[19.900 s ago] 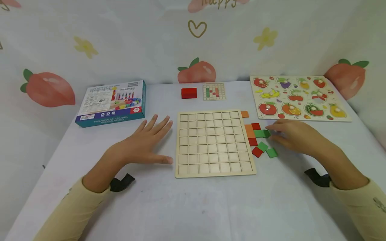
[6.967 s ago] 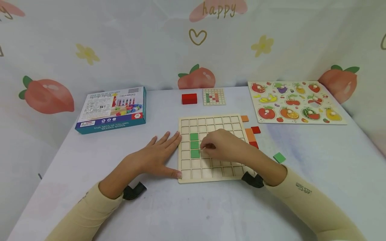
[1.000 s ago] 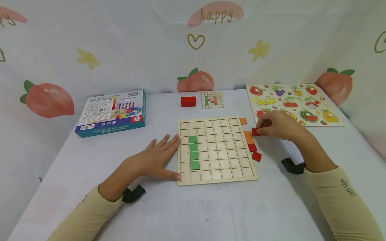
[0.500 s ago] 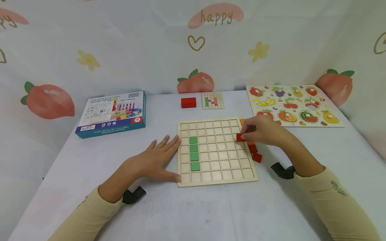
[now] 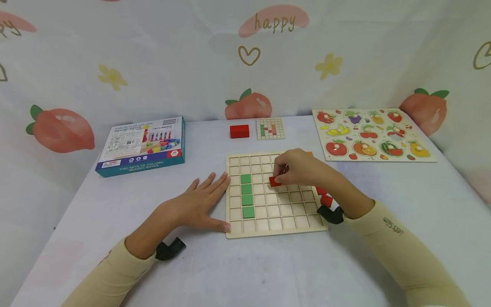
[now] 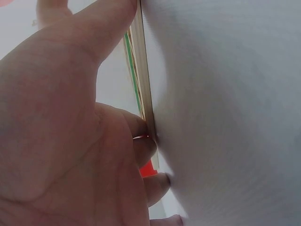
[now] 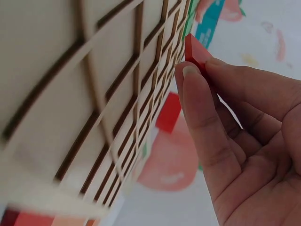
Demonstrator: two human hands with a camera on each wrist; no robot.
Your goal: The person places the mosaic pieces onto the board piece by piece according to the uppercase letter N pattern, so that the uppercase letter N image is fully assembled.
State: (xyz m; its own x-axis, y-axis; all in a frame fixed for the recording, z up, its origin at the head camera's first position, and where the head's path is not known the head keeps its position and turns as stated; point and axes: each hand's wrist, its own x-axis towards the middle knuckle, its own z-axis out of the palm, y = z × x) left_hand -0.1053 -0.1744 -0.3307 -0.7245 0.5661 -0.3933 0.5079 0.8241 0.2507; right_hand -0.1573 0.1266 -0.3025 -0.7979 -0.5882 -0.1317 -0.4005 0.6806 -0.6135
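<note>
Placing seems the step: left hand (image 5: 197, 208) spread at nine o'clock of the pale wooden grid board (image 5: 273, 211), right hand (image 5: 301, 167) pinching a red square tile (image 5: 273, 182) that next needs aligning.

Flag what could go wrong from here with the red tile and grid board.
1. Misplacement: the right hand pinches the red tile over the grid board; it could land askew across the dividers.
2. Bumping: in the head view, the black wrist mount sits close to the loose red tiles beside the board's right edge and might knock them.
3. Shifting: the left hand touches the board's left edge; a push could slide the board.
</note>
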